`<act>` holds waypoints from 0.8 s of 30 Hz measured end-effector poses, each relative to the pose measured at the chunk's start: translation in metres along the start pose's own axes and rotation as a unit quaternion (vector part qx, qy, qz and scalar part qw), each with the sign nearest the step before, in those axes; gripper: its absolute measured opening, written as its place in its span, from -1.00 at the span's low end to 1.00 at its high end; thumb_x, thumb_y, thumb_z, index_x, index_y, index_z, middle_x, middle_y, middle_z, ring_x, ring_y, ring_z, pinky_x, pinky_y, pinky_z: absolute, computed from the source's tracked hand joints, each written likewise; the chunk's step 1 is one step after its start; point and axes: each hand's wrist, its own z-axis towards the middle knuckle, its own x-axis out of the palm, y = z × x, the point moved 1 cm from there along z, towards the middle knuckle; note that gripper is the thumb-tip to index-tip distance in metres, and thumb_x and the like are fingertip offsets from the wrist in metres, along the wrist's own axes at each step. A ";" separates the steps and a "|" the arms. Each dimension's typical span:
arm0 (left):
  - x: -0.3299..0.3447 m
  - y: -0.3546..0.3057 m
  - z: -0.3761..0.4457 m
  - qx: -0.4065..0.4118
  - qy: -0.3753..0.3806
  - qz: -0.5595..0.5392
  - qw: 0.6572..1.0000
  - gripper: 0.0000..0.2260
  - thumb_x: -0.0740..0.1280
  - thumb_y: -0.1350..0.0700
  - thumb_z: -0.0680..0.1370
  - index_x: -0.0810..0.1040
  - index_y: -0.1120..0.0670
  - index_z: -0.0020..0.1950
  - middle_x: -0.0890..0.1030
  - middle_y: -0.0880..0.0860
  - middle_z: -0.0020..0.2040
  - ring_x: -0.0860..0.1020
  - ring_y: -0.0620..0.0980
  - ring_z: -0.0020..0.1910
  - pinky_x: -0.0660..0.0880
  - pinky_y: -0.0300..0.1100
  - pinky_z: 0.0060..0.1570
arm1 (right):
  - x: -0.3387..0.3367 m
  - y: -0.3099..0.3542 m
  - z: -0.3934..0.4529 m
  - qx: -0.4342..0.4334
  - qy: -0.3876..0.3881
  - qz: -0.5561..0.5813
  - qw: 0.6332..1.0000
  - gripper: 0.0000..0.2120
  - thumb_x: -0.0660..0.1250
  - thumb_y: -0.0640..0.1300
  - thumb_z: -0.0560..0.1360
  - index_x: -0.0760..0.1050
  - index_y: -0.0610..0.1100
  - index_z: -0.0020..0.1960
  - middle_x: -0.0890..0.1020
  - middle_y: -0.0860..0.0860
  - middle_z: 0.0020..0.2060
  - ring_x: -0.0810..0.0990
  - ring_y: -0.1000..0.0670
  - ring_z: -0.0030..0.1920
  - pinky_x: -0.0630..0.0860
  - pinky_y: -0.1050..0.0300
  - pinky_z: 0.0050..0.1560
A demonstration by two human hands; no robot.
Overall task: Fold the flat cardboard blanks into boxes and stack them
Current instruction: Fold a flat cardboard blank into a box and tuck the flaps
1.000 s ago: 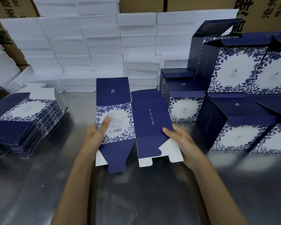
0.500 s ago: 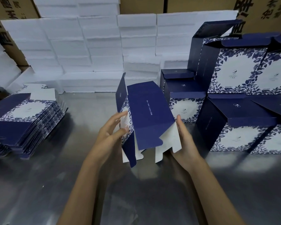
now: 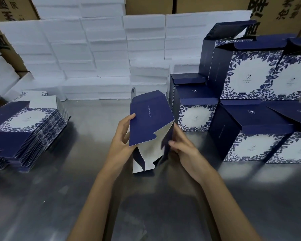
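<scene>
A navy and white cardboard blank (image 3: 149,119) is held above the steel table (image 3: 87,180), partly opened into a tube with its bottom flaps hanging toward me. My left hand (image 3: 122,138) grips its left side, thumb on the navy panel. My right hand (image 3: 182,145) pinches a flap at the lower right edge. A pile of flat blanks (image 3: 23,134) lies at the left. Folded boxes (image 3: 247,129) with floral fronts are stacked at the right.
White foam slabs (image 3: 94,54) are stacked along the back of the table, with brown cartons (image 3: 10,7) behind them. Bare steel lies between the blank pile and the folded boxes, and in front of my arms.
The blank went from spread flat to squared up into a tube. Both hands moved closer together, and my right hand shifted onto a bottom flap.
</scene>
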 end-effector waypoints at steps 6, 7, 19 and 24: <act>0.005 -0.005 0.001 -0.019 -0.002 0.017 1.000 -0.38 0.50 0.10 0.40 0.40 -0.17 0.41 0.46 -0.16 0.44 0.45 -0.08 0.42 0.48 -0.01 0.36 | 0.006 -0.014 0.007 -0.041 -0.087 -0.130 0.987 -0.36 0.43 -0.21 0.54 0.32 0.14 0.53 0.58 0.25 0.30 0.52 0.24 0.32 0.47 0.38 0.21; 0.007 -0.006 0.001 -0.017 -0.013 0.020 1.000 -0.38 0.52 0.07 0.38 0.41 -0.17 0.40 0.46 -0.16 0.43 0.45 -0.09 0.41 0.48 0.01 0.35 | 0.006 -0.017 0.008 -0.042 -0.101 -0.146 0.983 -0.38 0.43 -0.22 0.56 0.32 0.13 0.53 0.60 0.27 0.27 0.54 0.26 0.29 0.46 0.43 0.16; 0.021 -0.012 0.010 -0.017 -0.105 0.009 0.994 -0.52 0.48 0.14 0.38 0.47 -0.08 0.27 0.55 -0.07 0.31 0.57 0.06 0.28 0.53 0.30 0.18 | -0.013 -0.016 0.008 -0.024 -0.151 -0.435 0.888 -0.80 0.49 -0.04 0.52 0.57 -0.07 0.09 0.57 0.05 -0.04 0.52 0.11 -0.03 0.47 0.26 0.01; 0.022 -0.009 0.013 -0.021 -0.092 0.027 0.995 -0.52 0.43 0.20 0.43 0.46 -0.08 0.31 0.53 -0.03 0.35 0.55 0.09 0.30 0.50 0.31 0.21 | -0.018 -0.020 0.007 -0.038 -0.094 -0.568 0.817 -0.72 0.36 -0.03 0.60 0.43 -0.14 -0.20 0.38 0.11 -0.31 0.39 -0.04 -0.14 0.25 0.09 -0.07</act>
